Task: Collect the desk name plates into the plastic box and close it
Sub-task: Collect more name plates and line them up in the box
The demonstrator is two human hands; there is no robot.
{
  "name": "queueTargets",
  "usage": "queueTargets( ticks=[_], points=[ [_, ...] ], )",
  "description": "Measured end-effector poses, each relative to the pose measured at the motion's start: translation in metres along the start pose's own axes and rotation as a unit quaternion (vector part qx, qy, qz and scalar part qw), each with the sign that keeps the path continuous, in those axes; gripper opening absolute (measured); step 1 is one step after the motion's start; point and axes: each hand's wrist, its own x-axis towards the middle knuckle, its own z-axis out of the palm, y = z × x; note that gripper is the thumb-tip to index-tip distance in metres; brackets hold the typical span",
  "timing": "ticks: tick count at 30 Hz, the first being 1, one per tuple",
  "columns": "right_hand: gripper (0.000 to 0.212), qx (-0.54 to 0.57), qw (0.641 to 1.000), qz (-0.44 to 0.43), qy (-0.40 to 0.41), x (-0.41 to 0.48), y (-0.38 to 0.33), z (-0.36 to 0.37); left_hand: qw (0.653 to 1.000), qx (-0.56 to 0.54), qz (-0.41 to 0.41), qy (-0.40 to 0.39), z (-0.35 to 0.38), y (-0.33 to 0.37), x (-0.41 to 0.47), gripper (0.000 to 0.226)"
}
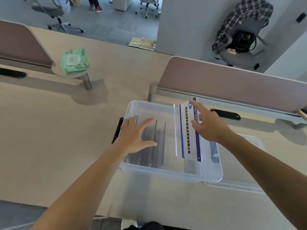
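On a pale surface (66, 130), a clear plastic box (166, 175) is set open. Its lid (240, 186) is laid flat just to the box's right, partly hidden by the rim. Stored plates (159, 138) are seen edge-on inside the box's left half. A white and blue name plate (186, 130) is held tilted over the box's right half, grasped by the right grip (209, 125). The left grip (134, 136) is released, fingers spread over the box's left half. A green wipes pack (74, 61) is seen well beyond the box, leftward.
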Motion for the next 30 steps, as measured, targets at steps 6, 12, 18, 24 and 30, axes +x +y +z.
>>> queueTargets(
  ticks=[6,12,18,24,30],
  points=[
    [0.065,0.043,0.997,0.044,-0.044,0.012,0.047,0.031,0.987,0.14,-0.071,0.045,0.014,-0.037,0.02,0.083],
    [0.07,0.02,0.99,0.088,-0.105,0.043,0.072,0.071,0.982,0.101,-0.153,0.051,0.021,-0.038,0.026,0.086],
    [0.077,0.016,0.979,0.117,-0.166,0.061,0.083,0.107,0.98,0.095,-0.16,0.066,0.023,-0.041,0.028,0.084],
    [0.073,0.005,0.98,0.111,-0.162,0.067,0.092,0.119,0.98,0.109,-0.155,0.065,0.024,-0.041,0.028,0.082],
    [0.074,0.024,0.985,0.135,-0.105,0.079,0.106,0.084,0.971,0.214,-0.028,0.102,0.031,0.006,0.018,0.073]
  ],
)
